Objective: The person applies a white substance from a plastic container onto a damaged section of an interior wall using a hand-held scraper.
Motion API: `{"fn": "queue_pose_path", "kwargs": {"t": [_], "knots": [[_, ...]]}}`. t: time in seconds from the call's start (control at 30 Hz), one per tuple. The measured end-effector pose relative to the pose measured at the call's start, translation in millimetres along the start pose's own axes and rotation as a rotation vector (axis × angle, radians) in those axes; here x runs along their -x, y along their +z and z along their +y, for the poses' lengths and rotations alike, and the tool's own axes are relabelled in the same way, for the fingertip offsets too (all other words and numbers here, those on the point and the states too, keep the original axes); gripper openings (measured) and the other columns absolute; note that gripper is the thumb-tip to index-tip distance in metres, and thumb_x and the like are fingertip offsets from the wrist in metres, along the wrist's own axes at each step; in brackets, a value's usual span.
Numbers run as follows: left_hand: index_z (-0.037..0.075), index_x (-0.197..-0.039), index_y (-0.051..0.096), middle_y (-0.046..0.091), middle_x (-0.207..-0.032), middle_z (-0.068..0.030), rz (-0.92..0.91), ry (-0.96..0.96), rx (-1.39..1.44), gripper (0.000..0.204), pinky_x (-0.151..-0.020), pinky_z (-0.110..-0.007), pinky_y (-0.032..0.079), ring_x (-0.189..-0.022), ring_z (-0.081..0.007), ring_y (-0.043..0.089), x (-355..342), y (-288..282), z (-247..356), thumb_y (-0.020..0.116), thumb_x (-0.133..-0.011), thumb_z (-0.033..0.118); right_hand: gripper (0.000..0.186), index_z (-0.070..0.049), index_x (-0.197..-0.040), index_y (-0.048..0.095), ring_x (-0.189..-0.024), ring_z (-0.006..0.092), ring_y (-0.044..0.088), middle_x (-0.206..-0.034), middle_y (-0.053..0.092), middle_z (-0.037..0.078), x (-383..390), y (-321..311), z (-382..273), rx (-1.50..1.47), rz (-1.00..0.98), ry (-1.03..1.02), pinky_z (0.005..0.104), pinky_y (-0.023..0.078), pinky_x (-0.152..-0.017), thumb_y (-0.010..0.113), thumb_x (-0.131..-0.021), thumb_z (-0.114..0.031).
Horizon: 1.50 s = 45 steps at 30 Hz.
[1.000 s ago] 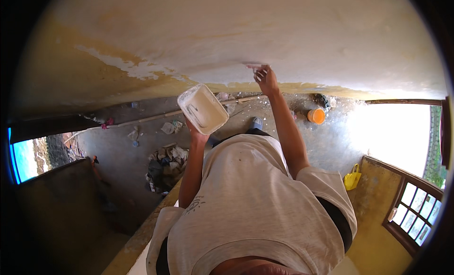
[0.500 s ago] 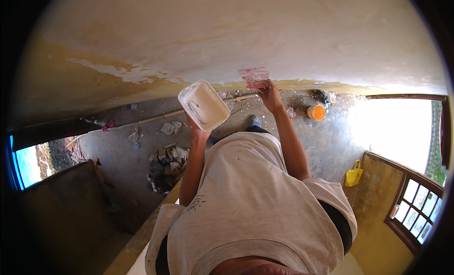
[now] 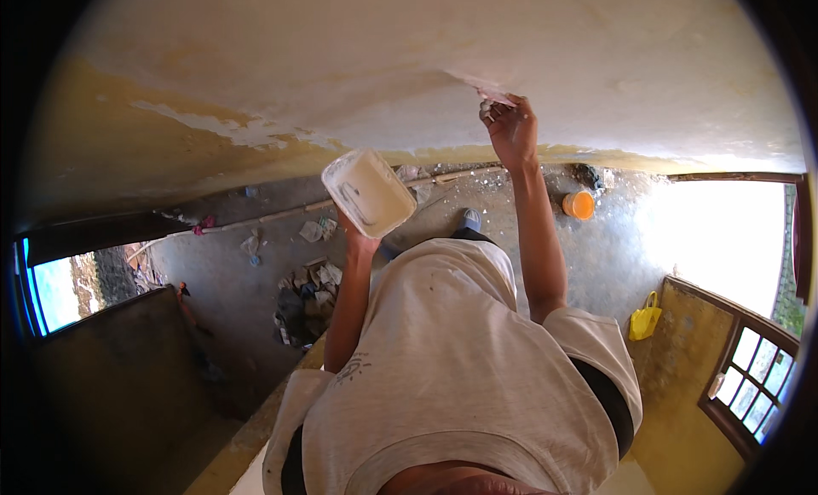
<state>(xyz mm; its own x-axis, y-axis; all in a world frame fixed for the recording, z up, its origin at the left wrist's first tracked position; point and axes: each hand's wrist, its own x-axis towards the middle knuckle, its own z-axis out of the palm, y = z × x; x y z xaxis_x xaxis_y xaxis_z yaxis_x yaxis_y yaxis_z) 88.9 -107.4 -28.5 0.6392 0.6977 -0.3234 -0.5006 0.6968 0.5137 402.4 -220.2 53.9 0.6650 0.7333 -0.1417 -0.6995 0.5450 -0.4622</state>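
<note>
My left hand (image 3: 358,235) is closed round a white rectangular tub (image 3: 372,188) that has pale paste inside, at waist level in the middle of the view. My right hand (image 3: 511,130) is raised to the wall (image 3: 358,60), fingers gripping a thin pinkish scraper (image 3: 487,94) that lies against the surface. The wall is pale with yellowish patches and a flaked strip (image 3: 204,120) on the left.
A long pole (image 3: 273,214) lies along the floor (image 3: 230,265) among small debris, with a heap of rags (image 3: 302,307) at left. An orange bucket (image 3: 578,205) and yellow bag (image 3: 645,320) are at right, near a bright doorway (image 3: 724,239) and gridded window (image 3: 750,384).
Half a second ago my right hand was lower, with the scraper turned broadside to view; it has moved up and to the right onto the wall. My left hand and tub have barely moved.
</note>
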Motion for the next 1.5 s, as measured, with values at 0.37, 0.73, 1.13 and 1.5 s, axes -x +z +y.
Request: {"fn": "queue_pose_path", "kwargs": {"t": [0.37, 0.73, 1.13, 1.5], "knots": [[0.016, -0.14, 0.043, 0.054, -0.135, -0.0041, -0.023, -0.05, 0.078, 0.058, -0.102, -0.045, 0.046, -0.122, -0.0252, 0.054, -2, -9, -6, 0.042, -0.097, 0.054, 0.024, -0.006, -0.099, 0.056, -0.089, 0.02, 0.062, -0.095, 0.064, 0.01, 41, -104, 40, 0.209, 0.247, 0.065, 0.0348, 0.051, -0.078, 0.045, -0.1, -0.027], [0.017, -0.141, 0.043, 0.053, -0.135, -0.0041, -0.454, -0.116, 0.044, 0.057, -0.103, -0.046, 0.044, -0.122, -0.0254, 0.053, 7, 49, 3, 0.041, -0.097, 0.053, 0.014, -0.005, -0.086, 0.054, -0.075, 0.0206, 0.058, -0.084, 0.061, 0.011, -21, -69, -16, 0.182, 0.119, 0.089, 0.0323, 0.049, -0.071, 0.05, -0.092, -0.016], [0.012, -0.137, 0.047, 0.058, -0.126, -0.0088, -0.018, -0.112, -0.063, 0.059, -0.095, -0.048, 0.051, -0.115, -0.0265, 0.059, 0, 27, -23, 0.04, -0.097, 0.054, 0.027, 0.006, -0.113, 0.059, -0.089, 0.0205, 0.067, -0.103, 0.068, 0.012, 130, 0, -7, 0.996, -0.216, 0.139, 0.0303, 0.053, -0.082, 0.059, -0.088, -0.006], [0.012, -0.141, 0.041, 0.053, -0.134, -0.0093, -0.212, -0.323, -0.003, 0.077, -0.1, -0.05, 0.048, -0.119, -0.0269, 0.056, -1, 80, -24, 0.029, -0.093, 0.07, 0.013, 0.004, -0.1, 0.056, -0.061, 0.0277, 0.058, -0.071, 0.057, 0.02, 121, 60, 49, 1.514, -0.062, -0.42, 0.0371, 0.048, -0.061, 0.055, -0.089, -0.003]]}}
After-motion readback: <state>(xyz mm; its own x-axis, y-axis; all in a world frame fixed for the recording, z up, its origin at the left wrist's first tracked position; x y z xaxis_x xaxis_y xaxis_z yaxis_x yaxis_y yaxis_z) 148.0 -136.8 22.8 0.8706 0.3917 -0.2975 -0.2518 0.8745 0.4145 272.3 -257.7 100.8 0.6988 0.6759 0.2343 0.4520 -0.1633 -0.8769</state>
